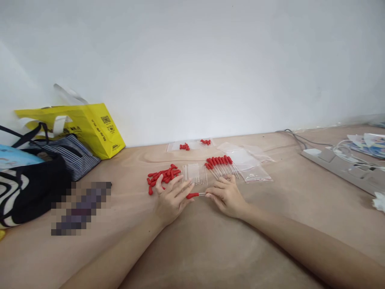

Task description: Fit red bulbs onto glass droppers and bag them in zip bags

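Low over the table, my left hand (174, 199) grips a red rubber dropper bulb (193, 195) between thumb and fingers. A thin glass dropper tube (201, 194) runs from the bulb's open end into the closed fingers of my right hand (227, 197). How far the tube sits inside the bulb cannot be seen. Beyond my left hand lies a pile of loose red bulbs (165, 176). Bare glass tubes (197, 175) lie side by side in a row behind the held pieces. Just past my right hand, several droppers (221, 161) with red bulbs on their ends lie in a slanted row.
Clear plastic zip bags (248, 162) lie behind the droppers. Near the wall rests another bag (173, 147) with red-bulbed pieces. A yellow bag (99, 128), a striped bag (75, 154) and a blurred-out object (82, 208) are on the left; a power strip (337, 166) with cables is right.
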`<state>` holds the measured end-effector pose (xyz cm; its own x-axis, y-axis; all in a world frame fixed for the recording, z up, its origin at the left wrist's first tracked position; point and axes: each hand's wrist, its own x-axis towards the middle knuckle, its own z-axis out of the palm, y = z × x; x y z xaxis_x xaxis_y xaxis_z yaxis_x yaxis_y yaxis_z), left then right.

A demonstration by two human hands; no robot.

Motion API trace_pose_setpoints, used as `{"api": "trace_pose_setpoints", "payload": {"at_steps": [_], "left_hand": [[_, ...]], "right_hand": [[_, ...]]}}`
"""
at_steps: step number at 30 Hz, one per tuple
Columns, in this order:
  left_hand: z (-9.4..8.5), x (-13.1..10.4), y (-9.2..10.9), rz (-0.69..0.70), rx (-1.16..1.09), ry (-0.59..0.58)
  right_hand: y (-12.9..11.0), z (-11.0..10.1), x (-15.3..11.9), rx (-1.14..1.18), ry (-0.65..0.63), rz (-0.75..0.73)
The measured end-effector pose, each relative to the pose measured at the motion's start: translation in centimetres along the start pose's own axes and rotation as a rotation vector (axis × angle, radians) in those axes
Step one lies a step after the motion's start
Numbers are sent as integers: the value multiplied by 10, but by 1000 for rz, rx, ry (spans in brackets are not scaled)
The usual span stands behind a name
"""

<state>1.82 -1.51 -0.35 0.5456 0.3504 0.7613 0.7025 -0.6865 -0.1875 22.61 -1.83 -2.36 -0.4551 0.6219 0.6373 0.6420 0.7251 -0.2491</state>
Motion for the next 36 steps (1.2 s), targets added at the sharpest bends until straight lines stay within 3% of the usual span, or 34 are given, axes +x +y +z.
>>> {"api": "trace_pose_setpoints", "payload": {"at_steps": [8,16,36], "left_hand": [[-2,2,13,-35,-142,-26],[-3,1,15,-84,-287,-78],[0,0,14,-118,-323,-118]], "right_hand": [[2,-1,-4,-91,10,-65],[-5,4,-4,-27,35,-64],[-4,10,-4,11,-2,-48]]}}
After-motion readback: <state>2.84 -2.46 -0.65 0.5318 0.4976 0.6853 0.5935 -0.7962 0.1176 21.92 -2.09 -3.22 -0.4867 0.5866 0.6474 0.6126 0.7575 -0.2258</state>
